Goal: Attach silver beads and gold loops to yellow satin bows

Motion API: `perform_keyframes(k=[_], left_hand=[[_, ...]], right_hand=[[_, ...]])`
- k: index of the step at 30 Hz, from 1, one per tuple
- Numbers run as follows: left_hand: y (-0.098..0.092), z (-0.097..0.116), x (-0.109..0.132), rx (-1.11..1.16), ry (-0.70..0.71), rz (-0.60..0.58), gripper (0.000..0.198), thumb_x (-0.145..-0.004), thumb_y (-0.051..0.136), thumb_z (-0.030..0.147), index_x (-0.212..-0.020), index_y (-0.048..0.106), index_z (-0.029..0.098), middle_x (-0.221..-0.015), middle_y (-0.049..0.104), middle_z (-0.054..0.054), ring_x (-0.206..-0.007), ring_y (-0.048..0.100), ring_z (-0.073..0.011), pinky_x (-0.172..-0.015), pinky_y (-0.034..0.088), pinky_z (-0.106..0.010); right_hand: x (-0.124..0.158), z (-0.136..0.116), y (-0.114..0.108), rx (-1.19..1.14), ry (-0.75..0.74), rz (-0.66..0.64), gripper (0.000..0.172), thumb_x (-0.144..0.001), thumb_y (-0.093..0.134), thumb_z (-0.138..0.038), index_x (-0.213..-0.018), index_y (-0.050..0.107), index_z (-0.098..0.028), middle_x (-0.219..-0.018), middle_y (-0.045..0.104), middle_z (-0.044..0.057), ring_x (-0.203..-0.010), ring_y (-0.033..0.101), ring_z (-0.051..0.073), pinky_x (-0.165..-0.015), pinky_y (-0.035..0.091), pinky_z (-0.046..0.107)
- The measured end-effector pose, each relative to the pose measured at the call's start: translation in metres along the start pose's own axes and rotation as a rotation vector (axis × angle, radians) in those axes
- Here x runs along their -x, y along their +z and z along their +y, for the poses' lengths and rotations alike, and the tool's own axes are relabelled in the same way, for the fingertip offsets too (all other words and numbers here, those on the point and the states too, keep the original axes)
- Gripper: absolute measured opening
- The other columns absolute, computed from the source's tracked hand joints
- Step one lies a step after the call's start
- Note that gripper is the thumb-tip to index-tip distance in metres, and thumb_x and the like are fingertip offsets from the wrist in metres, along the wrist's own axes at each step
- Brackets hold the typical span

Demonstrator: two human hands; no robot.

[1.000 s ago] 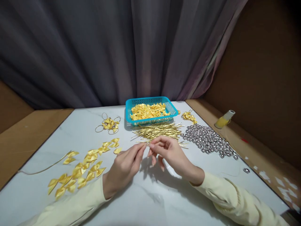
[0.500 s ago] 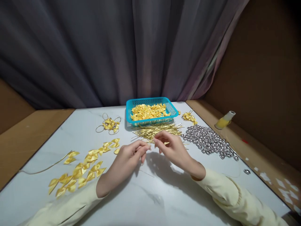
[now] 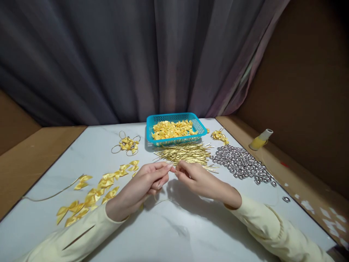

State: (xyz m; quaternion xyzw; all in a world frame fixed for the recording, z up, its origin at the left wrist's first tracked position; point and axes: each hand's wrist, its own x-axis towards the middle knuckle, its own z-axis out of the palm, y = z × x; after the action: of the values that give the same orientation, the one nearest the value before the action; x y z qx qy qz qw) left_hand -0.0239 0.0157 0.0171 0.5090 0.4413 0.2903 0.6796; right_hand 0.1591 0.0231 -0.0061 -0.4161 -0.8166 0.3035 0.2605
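Observation:
Over the middle of the table, my left hand [image 3: 148, 182] and my right hand [image 3: 197, 180] meet fingertip to fingertip. The left thumb and forefinger are pinched together, and a thin pale cord [image 3: 163, 201] curves out from under that hand. A bit of yellow ribbon [image 3: 141, 206] peeks out below it, mostly hidden. My right fingers are also closed in a pinch; what lies between them is too small to make out. Just beyond the hands is a pile of gold twist ties [image 3: 188, 153]. Yellow satin bows [image 3: 94, 196] lie to the left, partly behind my left forearm.
A blue basket [image 3: 176, 140] of yellow bows stands at the back. Shiny silver beads [image 3: 241, 162] are heaped on the right, with one loose bead [image 3: 286, 199]. Bow-trimmed loops [image 3: 128, 144] lie back left. A yellow-and-white tube [image 3: 261, 139] stands by the right edge.
My hands have come together, the right one moving slightly down and its fingertips now touching the left's. The left hand has turned a little, and the thin cord now curves below it.

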Motion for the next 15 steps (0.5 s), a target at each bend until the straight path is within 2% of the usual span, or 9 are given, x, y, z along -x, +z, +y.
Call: perform_keyframes(k=[1,2,4,6,7,9,11,13,15], left_hand=[[-0.0008,-0.0004,-0.0005,0.01,-0.001,0.005,0.021,-0.087,0.049,0.032,-0.074,0.051,0.017,-0.049,0.03,0.009,-0.044,0.01,-0.0069,-0.037,0.006,-0.019],[-0.0012,-0.0007,-0.0009,0.016,-0.006,0.011,0.022,-0.087,0.049,0.035,-0.076,0.052,0.017,-0.049,0.029,0.009,-0.044,0.009,-0.0069,-0.037,0.006,-0.019],[-0.0012,-0.0008,-0.0012,0.018,-0.015,0.016,0.024,-0.086,0.051,0.039,-0.077,0.053,0.017,-0.049,0.029,0.009,-0.044,0.008,-0.0067,-0.037,0.005,-0.018],[-0.0001,-0.0006,-0.0008,0.0,-0.03,0.009,0.025,-0.085,0.052,0.04,-0.077,0.054,0.017,-0.049,0.03,0.009,-0.044,0.009,-0.0066,-0.037,0.007,-0.018],[0.0006,-0.0004,-0.0005,-0.013,-0.039,0.005,0.025,-0.085,0.052,0.041,-0.077,0.054,0.017,-0.049,0.031,0.009,-0.044,0.01,-0.0066,-0.037,0.008,-0.018],[0.0021,0.0,0.0003,-0.038,-0.05,-0.001,0.025,-0.086,0.051,0.04,-0.077,0.055,0.017,-0.048,0.031,0.009,-0.043,0.012,-0.0066,-0.038,0.01,-0.017],[0.0027,0.0005,0.0006,-0.061,-0.055,-0.001,0.026,-0.086,0.05,0.04,-0.075,0.055,0.016,-0.048,0.031,0.009,-0.043,0.013,-0.0066,-0.038,0.011,-0.017],[0.0018,0.001,0.0004,-0.069,-0.049,0.002,0.027,-0.086,0.05,0.04,-0.075,0.055,0.016,-0.047,0.031,0.009,-0.044,0.014,-0.0065,-0.039,0.011,-0.017],[-0.0004,0.0013,-0.0003,-0.057,-0.039,0.001,0.026,-0.085,0.051,0.04,-0.077,0.056,0.017,-0.047,0.031,0.009,-0.043,0.013,-0.0064,-0.038,0.011,-0.017]], right_hand=[[-0.0004,0.0009,-0.002,-0.052,0.002,-0.002,0.01,-0.085,0.04,-0.015,-0.09,0.048,-0.017,-0.082,0.057,0.003,-0.069,0.051,0.013,-0.061,0.038,0.027],[-0.001,0.0021,-0.0039,-0.127,0.004,-0.009,0.021,-0.082,0.042,-0.011,-0.102,0.045,-0.017,-0.097,0.057,0.007,-0.083,0.053,0.016,-0.068,0.041,0.029],[-0.0025,0.005,-0.0066,-0.327,0.007,-0.047,0.047,-0.075,0.045,-0.004,-0.119,0.035,-0.019,-0.123,0.047,0.012,-0.111,0.046,0.019,-0.083,0.042,0.034],[-0.0038,0.0069,-0.0072,-0.533,0.002,-0.093,0.058,-0.072,0.05,-0.003,-0.124,0.03,-0.02,-0.134,0.038,0.013,-0.122,0.039,0.019,-0.091,0.04,0.035],[-0.0043,0.007,-0.0069,-0.605,-0.002,-0.104,0.059,-0.072,0.054,-0.006,-0.124,0.03,-0.021,-0.134,0.039,0.013,-0.121,0.04,0.018,-0.091,0.04,0.035],[-0.0046,0.0051,-0.0061,-0.637,0.003,-0.102,0.055,-0.074,0.061,-0.015,-0.122,0.035,-0.019,-0.122,0.052,0.012,-0.108,0.052,0.018,-0.086,0.044,0.034],[-0.0042,0.0016,-0.0064,-0.54,0.032,-0.106,0.033,-0.078,0.059,-0.021,-0.109,0.05,-0.017,-0.092,0.064,0.006,-0.083,0.06,0.015,-0.075,0.046,0.031],[-0.0036,-0.0014,-0.0085,-0.425,0.059,-0.119,0.011,-0.083,0.054,-0.025,-0.085,0.06,-0.016,-0.066,0.063,0.001,-0.063,0.058,0.013,-0.065,0.046,0.028],[-0.0032,-0.0019,-0.0117,-0.367,0.066,-0.106,0.023,-0.086,0.051,-0.029,-0.07,0.06,-0.015,-0.057,0.061,0.001,-0.052,0.054,0.011,-0.058,0.044,0.025]])
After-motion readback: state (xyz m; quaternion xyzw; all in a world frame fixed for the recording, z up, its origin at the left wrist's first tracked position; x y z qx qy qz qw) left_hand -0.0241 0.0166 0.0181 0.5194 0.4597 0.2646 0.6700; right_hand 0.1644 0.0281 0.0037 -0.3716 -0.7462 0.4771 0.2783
